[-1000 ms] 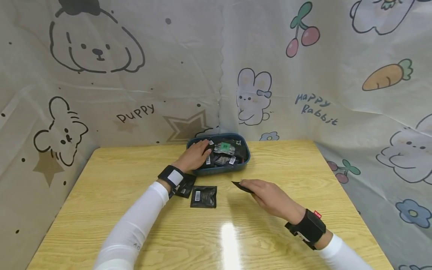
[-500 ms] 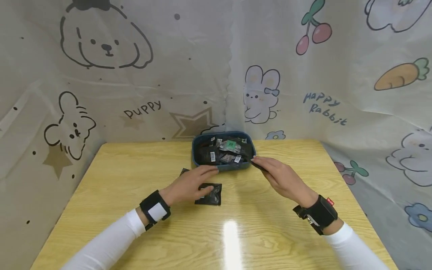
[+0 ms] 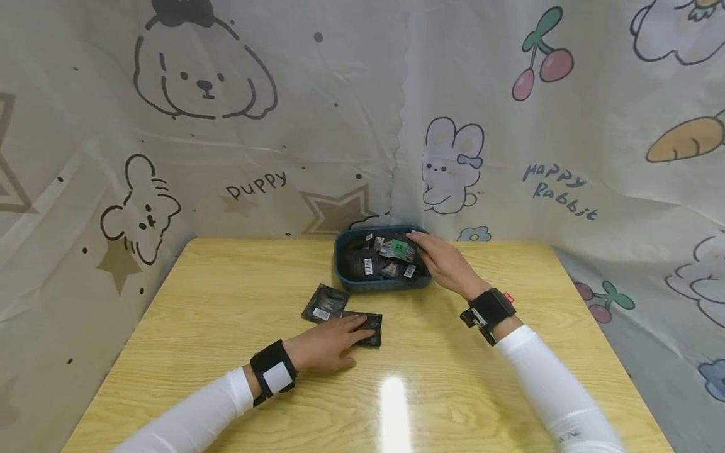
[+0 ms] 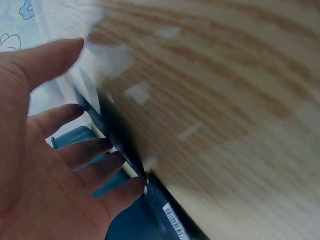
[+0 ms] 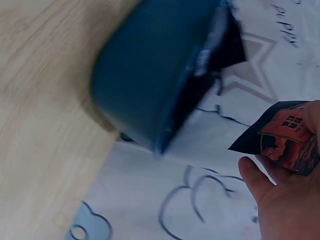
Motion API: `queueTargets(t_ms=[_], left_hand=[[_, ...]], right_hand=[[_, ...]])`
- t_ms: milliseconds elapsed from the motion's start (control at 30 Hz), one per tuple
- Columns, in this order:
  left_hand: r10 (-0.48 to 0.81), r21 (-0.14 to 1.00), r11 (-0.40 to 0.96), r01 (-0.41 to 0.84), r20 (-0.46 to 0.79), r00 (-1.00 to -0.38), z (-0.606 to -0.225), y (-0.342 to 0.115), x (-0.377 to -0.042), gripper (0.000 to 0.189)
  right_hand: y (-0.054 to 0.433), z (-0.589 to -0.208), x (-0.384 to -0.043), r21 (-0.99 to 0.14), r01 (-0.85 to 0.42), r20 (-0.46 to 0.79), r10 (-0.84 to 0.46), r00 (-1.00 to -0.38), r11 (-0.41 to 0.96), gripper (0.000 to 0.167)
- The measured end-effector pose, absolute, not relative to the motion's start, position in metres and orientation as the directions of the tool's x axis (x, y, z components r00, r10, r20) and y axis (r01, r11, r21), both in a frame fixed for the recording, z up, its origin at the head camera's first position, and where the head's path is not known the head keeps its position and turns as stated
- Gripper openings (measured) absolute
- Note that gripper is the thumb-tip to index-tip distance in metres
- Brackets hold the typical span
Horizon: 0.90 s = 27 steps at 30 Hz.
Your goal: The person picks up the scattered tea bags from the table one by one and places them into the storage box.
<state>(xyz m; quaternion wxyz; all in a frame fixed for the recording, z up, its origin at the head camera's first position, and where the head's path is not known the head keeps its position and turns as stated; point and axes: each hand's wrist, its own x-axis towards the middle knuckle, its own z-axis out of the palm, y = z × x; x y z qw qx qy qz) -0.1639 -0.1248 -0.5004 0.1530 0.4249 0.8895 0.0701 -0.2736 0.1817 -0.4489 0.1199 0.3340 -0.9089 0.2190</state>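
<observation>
My left hand [image 3: 323, 345] lies on a black sachet [image 3: 372, 330] on the table, fingers extended over it. In the left wrist view the fingertips touch the sachet's edge, while the thumb stands apart. A second black sachet [image 3: 324, 304] with a barcode label lies just behind it, partly against the first. At the right end of a dark blue tub [image 3: 385, 286], my right hand [image 3: 446, 261] is raised over the rim. It pinches a tea sachet [image 5: 286, 134] whose printed side is orange-red and black, clear in the right wrist view. Several sachets fill the tub.
A light wood-grain table [image 3: 226, 283] spreads around the tub. Behind stands a cloth backdrop [image 3: 340, 145] printed with cartoon animals. A green-labelled packet [image 3: 399, 249] lies on top inside the tub.
My left hand has left the tub and come down onto the nearer sachet. The right hand has carried its sachet from above the table to the tub's right end.
</observation>
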Motion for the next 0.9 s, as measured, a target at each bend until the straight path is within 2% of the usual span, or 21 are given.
queueTargets(t_ms=[133, 267, 400, 567, 700, 800, 900], left_hand=[[0.802, 0.202, 0.597, 0.776, -0.168, -0.573, -0.502, -0.121, -0.162, 0.057], [0.828, 0.149, 0.56, 0.815, -0.138, -0.543, -0.502, -0.116, -0.158, 0.054], [0.837, 0.113, 0.544, 0.831, -0.137, -0.529, -0.502, -0.113, -0.154, 0.054], [0.854, 0.059, 0.519, 0.853, -0.091, -0.513, -0.5, -0.104, -0.152, 0.045], [0.848, 0.093, 0.53, 0.843, -0.034, -0.529, -0.5, -0.102, -0.152, 0.037], [0.834, 0.179, 0.541, 0.822, 0.014, -0.552, -0.495, -0.105, -0.154, 0.032], [0.82, 0.258, 0.531, 0.807, 0.086, -0.566, -0.48, -0.112, -0.158, 0.029]], right_hand=[[0.173, -0.467, -0.287, -0.347, -0.575, 0.201, -0.54, -0.817, 0.741, 0.047], [0.17, -0.48, -0.291, -0.327, -0.505, 0.038, -0.523, -0.851, 0.799, 0.06], [0.167, -0.483, -0.292, -0.311, -0.495, 0.016, -0.516, -0.856, 0.811, 0.067], [0.172, -0.48, -0.283, -0.283, -0.53, 0.116, -0.521, -0.846, 0.799, 0.07], [0.178, -0.475, -0.269, -0.239, -0.592, 0.276, -0.53, -0.802, 0.77, 0.068], [0.177, -0.47, -0.255, -0.197, -0.668, 0.444, -0.542, -0.714, 0.718, 0.058], [0.17, -0.468, -0.24, -0.134, -0.751, 0.596, -0.553, -0.583, 0.647, 0.041]])
